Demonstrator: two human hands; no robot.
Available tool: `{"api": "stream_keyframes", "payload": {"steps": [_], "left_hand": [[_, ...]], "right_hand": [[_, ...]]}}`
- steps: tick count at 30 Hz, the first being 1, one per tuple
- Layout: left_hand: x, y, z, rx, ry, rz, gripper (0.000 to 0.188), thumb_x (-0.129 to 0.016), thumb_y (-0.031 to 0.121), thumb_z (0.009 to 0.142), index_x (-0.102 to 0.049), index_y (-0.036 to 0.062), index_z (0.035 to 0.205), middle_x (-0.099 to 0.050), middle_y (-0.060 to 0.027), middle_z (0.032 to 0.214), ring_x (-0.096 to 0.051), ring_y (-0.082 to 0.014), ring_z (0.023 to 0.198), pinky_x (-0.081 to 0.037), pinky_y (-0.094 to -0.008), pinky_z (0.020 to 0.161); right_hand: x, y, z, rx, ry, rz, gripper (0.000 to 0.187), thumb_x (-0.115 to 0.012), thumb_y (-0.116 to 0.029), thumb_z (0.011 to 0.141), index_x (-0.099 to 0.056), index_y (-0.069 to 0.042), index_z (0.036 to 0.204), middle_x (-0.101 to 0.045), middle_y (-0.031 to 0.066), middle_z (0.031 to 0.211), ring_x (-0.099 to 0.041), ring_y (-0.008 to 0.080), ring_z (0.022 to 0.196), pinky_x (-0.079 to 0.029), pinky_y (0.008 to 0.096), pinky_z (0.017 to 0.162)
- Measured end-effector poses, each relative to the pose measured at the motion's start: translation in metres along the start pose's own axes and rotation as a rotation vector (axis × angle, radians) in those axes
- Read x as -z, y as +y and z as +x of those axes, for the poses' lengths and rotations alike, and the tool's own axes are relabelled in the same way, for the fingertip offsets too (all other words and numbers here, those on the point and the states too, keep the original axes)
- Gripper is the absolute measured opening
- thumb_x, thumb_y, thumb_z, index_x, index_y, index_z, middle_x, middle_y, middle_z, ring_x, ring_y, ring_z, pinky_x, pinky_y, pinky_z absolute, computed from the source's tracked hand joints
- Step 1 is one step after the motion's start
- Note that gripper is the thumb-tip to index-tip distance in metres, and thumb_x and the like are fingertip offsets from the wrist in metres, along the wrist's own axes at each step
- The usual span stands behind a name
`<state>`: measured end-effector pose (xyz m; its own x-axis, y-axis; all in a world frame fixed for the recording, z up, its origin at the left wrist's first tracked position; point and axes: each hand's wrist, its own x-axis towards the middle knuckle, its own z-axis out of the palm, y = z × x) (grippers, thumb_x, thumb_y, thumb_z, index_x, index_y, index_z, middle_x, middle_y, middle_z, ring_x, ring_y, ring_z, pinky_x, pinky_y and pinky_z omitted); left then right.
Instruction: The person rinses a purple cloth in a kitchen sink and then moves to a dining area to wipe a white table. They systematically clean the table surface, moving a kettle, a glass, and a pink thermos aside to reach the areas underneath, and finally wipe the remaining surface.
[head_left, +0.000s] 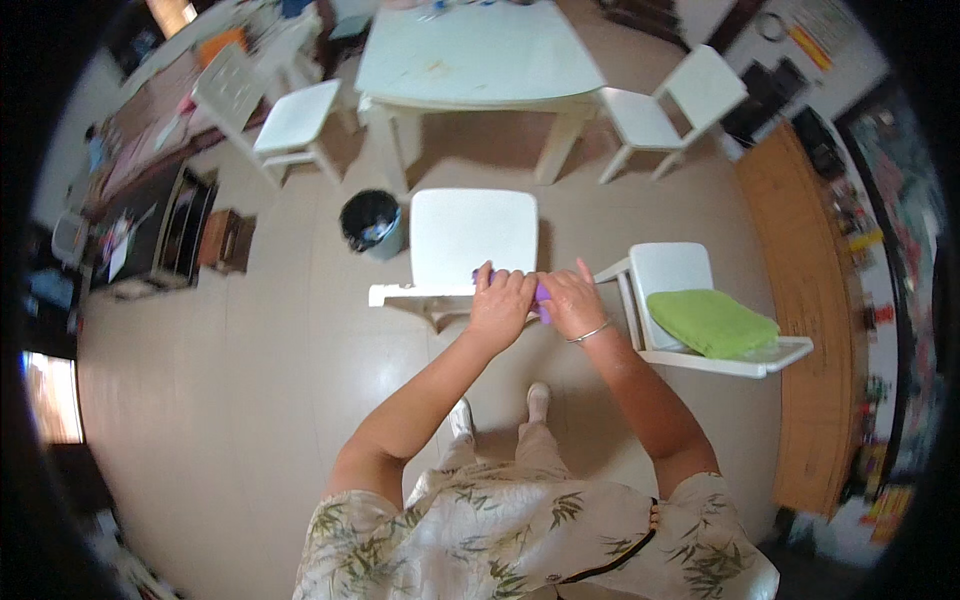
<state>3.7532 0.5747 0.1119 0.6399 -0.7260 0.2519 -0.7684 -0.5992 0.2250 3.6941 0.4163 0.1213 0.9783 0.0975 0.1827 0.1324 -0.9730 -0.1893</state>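
Left hand (498, 305): curled over a purple cloth (541, 296), gripping it at the chair's (470, 235) backrest.
Right hand (573, 302): closed on the same cloth, touching the left hand; bangle on the wrist.
Cloth: mostly hidden between both hands, atop the white chair's back.
Second chair (668, 270): just right, bearing a folded green towel (712, 321).
Floor (250, 400): pale, glossy.
Bin (371, 222): dark, left of the chair.
Table (480, 60): white, beyond, with two more chairs beside it.

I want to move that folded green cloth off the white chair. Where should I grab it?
Take the folded green cloth by its near long edge, coming from above: it lies flat on the white chair seat, and its thick folded layers can be pinched together there.
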Motion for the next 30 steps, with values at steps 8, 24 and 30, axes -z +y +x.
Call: {"api": "stream_keyframes", "payload": {"steps": [8,24,30], "left_hand": [[0.023,-0.044,-0.045,0.23,0.085,0.129,0.045,-0.068,0.026,0.076,-0.055,0.0198,0.119,-0.055,-0.0025,0.111,-0.049,-0.0217,0.114,-0.018,-0.0597,0.106],[-0.028,0.091,0.01,0.569,0.17,0.129,0.05,-0.058,0.007,0.079,-0.047,0.007,0.128,-0.04,-0.0176,0.138,-0.028,-0.0368,0.135,-0.015,-0.0582,0.109],[-0.051,0.132,0.026,0.418,0.246,0.074,0.056,-0.058,0.012,0.079,-0.045,0.0104,0.133,-0.042,-0.0151,0.135,-0.033,-0.0345,0.132,-0.016,-0.0572,0.109]], "right_hand": [[-0.031,-0.043,0.05,0.273,-0.092,0.059,0.028,-0.054,-0.019,0.086,-0.054,-0.005,0.11,-0.063,0.008,0.09,-0.062,0.0229,0.089,-0.027,0.0554,0.104],[0.004,0.07,0.001,0.441,-0.017,0.154,0.034,-0.054,-0.017,0.084,-0.052,-0.005,0.115,-0.062,0.0071,0.097,-0.056,0.0214,0.104,-0.026,0.0527,0.105],[0.01,0.125,-0.043,0.4,0.005,0.303,0.047,-0.059,-0.015,0.082,-0.047,-0.002,0.125,-0.056,0.0125,0.119,-0.049,0.0259,0.116,-0.027,0.0473,0.107]]}}
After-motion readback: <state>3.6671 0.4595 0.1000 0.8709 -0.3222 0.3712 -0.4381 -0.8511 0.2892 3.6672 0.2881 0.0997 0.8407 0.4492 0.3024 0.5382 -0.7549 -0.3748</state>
